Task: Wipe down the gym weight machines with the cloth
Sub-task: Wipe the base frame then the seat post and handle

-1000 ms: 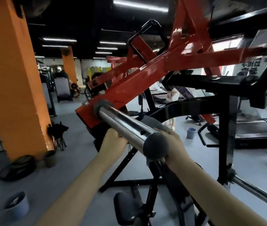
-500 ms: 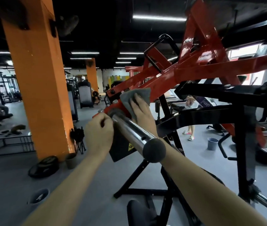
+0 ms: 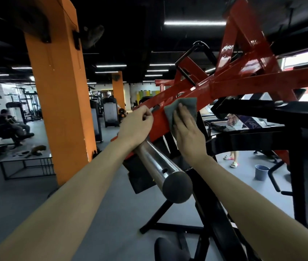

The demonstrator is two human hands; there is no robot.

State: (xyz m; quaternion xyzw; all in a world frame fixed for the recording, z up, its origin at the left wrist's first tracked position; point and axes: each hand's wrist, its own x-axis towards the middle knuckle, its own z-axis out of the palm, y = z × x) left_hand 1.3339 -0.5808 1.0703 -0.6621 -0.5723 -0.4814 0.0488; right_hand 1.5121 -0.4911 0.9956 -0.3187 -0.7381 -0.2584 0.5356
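The grey fabric cloth [image 3: 187,105] is pressed flat on the sloping red-painted steel machine arm [image 3: 252,81] by the right hand [image 3: 187,134], fingers [image 3: 187,117] straight and together to spread wiping pressure, while the arm is apparently steadied by the left hand [image 3: 135,127], fingers curled round its edge.

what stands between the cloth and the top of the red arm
Nothing visible ahead. The right hand presses the cloth flat on the red arm, which runs bare up to the welded junction where other red beams cross. The left hand holds lower down, behind the cloth.
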